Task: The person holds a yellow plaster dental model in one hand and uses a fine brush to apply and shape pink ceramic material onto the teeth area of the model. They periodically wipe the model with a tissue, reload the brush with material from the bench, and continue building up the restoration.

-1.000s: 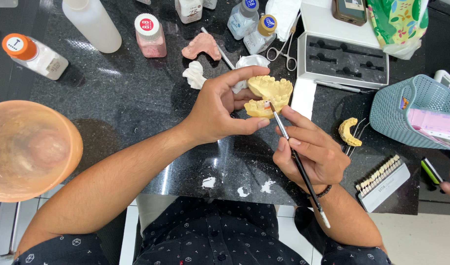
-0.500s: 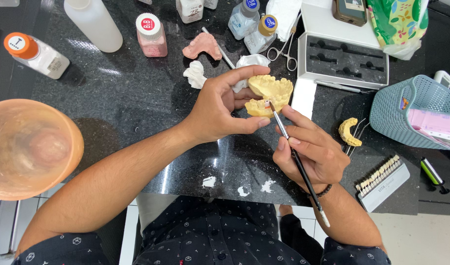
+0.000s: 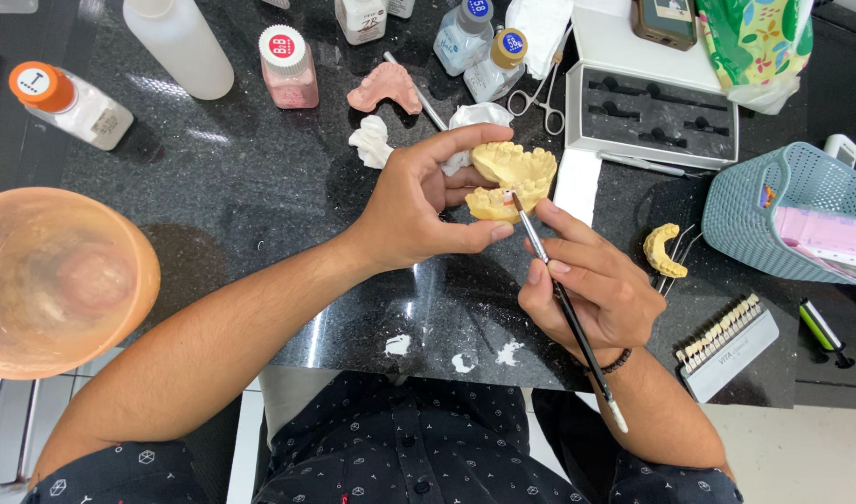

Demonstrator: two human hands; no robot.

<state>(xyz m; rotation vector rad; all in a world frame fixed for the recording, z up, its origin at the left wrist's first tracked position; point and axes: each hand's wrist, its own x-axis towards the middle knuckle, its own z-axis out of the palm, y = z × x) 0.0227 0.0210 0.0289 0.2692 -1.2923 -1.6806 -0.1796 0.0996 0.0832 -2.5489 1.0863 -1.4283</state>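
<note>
Left hand (image 3: 417, 210) clenched round yellow plaster dental cast w/ upper and lower arches (image 3: 514, 179), held just above black speckled stone bench (image 3: 241, 177), arches parted toward viewer. Right hand (image 3: 591, 285) pinching thin black-handled brush (image 3: 563, 303) like a pen, tip touching small pink-red spot at front edge of lower arch. Judging by that: coating begun at one spot only, rest of cast looks bare yellow, so most prob. left. Second small yellow arch (image 3: 662, 250) lying on bench right of hands, untouched as far as visible. Pink denture base (image 3: 384, 89) and white plaster lump (image 3: 372, 142) behind cast, well apart. Tooth shade guide strip (image 3: 726, 341) near right wrist. White splashes on bench edge.
</note>
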